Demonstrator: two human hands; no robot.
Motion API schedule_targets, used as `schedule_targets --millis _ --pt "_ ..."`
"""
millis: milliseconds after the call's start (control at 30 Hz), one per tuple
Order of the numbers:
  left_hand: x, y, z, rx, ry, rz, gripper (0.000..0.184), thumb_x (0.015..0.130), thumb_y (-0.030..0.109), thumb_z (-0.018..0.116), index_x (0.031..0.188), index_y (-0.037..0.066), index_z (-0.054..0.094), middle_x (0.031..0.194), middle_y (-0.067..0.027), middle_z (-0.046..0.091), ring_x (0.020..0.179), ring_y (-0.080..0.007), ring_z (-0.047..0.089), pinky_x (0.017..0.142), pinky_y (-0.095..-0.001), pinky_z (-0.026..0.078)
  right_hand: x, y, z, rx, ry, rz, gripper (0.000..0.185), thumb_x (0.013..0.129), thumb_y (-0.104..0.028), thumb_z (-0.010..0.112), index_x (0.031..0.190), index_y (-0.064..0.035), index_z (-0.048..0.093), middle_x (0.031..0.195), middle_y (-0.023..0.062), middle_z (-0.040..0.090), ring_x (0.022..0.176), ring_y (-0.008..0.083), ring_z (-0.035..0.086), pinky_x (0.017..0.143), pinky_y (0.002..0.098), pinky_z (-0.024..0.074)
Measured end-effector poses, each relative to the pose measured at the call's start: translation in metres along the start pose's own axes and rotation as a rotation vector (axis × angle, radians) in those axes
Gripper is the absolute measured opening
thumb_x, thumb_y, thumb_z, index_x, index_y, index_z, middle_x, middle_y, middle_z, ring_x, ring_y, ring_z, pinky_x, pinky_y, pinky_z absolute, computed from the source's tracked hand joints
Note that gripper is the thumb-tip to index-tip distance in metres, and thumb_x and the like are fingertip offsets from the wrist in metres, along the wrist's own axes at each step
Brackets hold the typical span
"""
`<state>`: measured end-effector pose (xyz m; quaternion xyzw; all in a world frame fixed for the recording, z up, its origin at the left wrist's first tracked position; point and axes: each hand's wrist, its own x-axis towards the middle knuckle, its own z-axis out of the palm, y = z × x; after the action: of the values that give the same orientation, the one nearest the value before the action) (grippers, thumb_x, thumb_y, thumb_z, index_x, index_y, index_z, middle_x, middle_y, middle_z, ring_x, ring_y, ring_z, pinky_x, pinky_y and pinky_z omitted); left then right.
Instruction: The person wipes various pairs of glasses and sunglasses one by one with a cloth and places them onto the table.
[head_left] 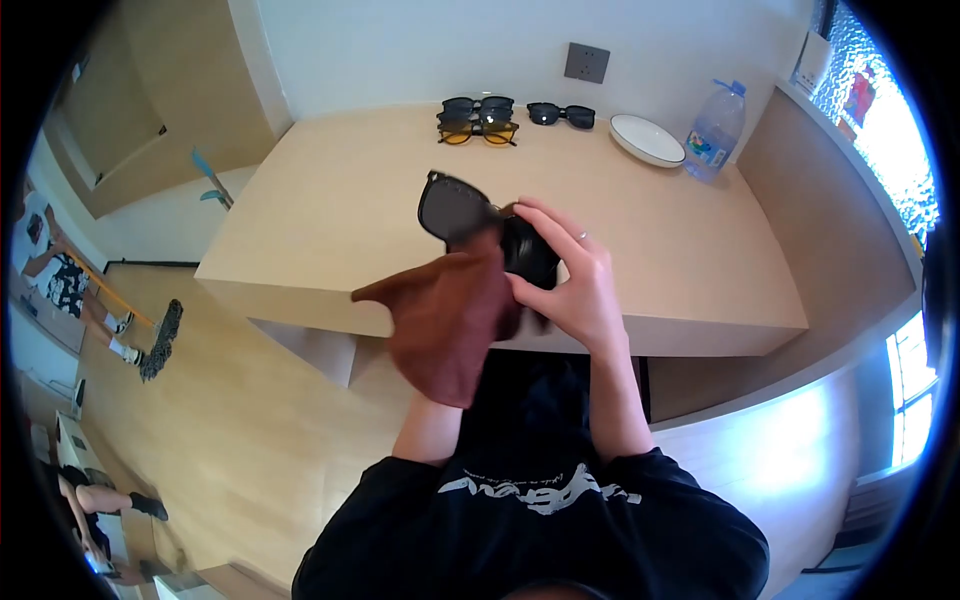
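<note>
Black sunglasses [452, 208] are held up over the front of the desk, tilted, with one dark lens to the left. My right hand [583, 285], wearing a ring, grips them around the other lens with thumb and fingers. A brown cloth [445, 335] hangs over my left hand and meets the sunglasses near the middle of the frame. The cloth hides the left fingers; only the forearm shows below it. The cloth is bunched at the top, against the glasses.
On the wooden desk [330, 200], at the back, lie black sunglasses [478, 106], yellow-lensed glasses [480, 132] and another dark pair [562, 115]. A white plate [647, 140] and a water bottle [716, 130] stand back right. At left, a person holds a mop [163, 340]; another sits below.
</note>
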<state>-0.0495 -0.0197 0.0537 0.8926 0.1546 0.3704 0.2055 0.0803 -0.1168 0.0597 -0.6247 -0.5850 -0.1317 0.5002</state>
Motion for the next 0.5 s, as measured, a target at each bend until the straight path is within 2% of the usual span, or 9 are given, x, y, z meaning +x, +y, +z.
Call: schedule_targets --millis 33,100,233,333,400,433,467,500 --pt "0.000 0.003 -0.001 0.003 -0.003 -0.007 0.029 0.088 0.010 0.067 0.116 0.003 0.061 0.105 -0.0148 0.070 0.097 -0.0306 0.070 0.081 -0.0364 0.055 -0.001 0.001 0.001 0.006 -0.004 0.003 0.064 0.069 -0.008 0.083 0.131 -0.0066 0.064 0.130 0.0158 0.064 0.115 0.0347 0.066 0.096 0.0421 0.0551" --pt "0.012 0.033 -0.017 -0.225 -0.085 -0.099 0.048 0.071 0.002 0.073 0.117 0.004 0.060 0.109 -0.0133 0.069 0.101 -0.0316 0.069 0.083 -0.0359 0.055 -0.003 0.002 0.001 -0.021 -0.056 -0.025 0.065 0.068 -0.007 0.083 0.130 -0.0093 0.066 0.140 0.0142 0.058 0.119 0.0351 0.064 0.098 0.0434 0.0546" --pt "0.008 0.019 0.009 -0.388 0.074 -0.075 0.043 0.072 -0.002 0.069 0.113 0.004 0.060 0.112 -0.0119 0.069 0.099 -0.0291 0.069 0.085 -0.0313 0.054 -0.007 0.003 0.002 -0.020 -0.088 -0.015 0.064 0.068 -0.008 0.083 0.130 -0.0107 0.067 0.144 0.0141 0.055 0.119 0.0349 0.064 0.098 0.0429 0.0547" --pt "0.004 -0.006 0.029 -0.489 0.187 -0.051 0.039 0.073 -0.005 0.067 0.111 0.005 0.061 0.115 -0.0109 0.070 0.098 -0.0274 0.068 0.087 -0.0283 0.053 -0.010 0.006 0.002 0.023 -0.070 0.038 0.065 0.064 -0.005 0.082 0.128 -0.0088 0.069 0.136 0.0136 0.063 0.118 0.0326 0.065 0.096 0.0418 0.0548" --pt "0.002 -0.019 0.035 -0.515 0.233 0.103 0.034 0.072 -0.007 0.067 0.102 0.005 0.061 0.118 -0.0096 0.070 0.099 -0.0211 0.068 0.088 -0.0236 0.050 -0.012 0.014 -0.001 -0.062 -0.055 -0.063 0.065 0.065 -0.004 0.084 0.128 -0.0084 0.069 0.130 0.0127 0.066 0.111 0.0294 0.068 0.085 0.0375 0.0587" --pt "-0.004 -0.021 0.032 -0.817 0.077 -0.217 0.032 0.071 -0.007 0.068 0.101 0.004 0.060 0.117 -0.0085 0.071 0.100 -0.0168 0.067 0.088 -0.0226 0.050 -0.013 0.013 -0.004 -0.083 -0.047 -0.056 0.065 0.065 -0.004 0.084 0.128 -0.0084 0.069 0.130 0.0127 0.066 0.111 0.0294 0.068 0.085 0.0375 0.0587" --pt "-0.007 -0.021 0.028 -1.104 -0.103 -0.549 0.031 0.071 -0.006 0.069 0.099 0.003 0.060 0.116 -0.0074 0.071 0.100 -0.0126 0.067 0.088 -0.0216 0.049 -0.013 0.009 -0.005 -0.061 -0.044 -0.039 0.064 0.065 -0.004 0.084 0.128 -0.0081 0.069 0.128 0.0120 0.068 0.108 0.0281 0.069 0.079 0.0349 0.0591" --pt "-0.002 -0.023 0.035 -0.794 -0.072 -0.435 0.027 0.072 -0.005 0.070 0.097 0.001 0.061 0.109 -0.0054 0.070 0.094 -0.0089 0.065 0.084 -0.0215 0.050 -0.013 0.004 -0.007 -0.041 -0.043 -0.015 0.064 0.066 -0.003 0.084 0.128 -0.0079 0.069 0.126 0.0114 0.069 0.105 0.0268 0.070 0.074 0.0322 0.0594"
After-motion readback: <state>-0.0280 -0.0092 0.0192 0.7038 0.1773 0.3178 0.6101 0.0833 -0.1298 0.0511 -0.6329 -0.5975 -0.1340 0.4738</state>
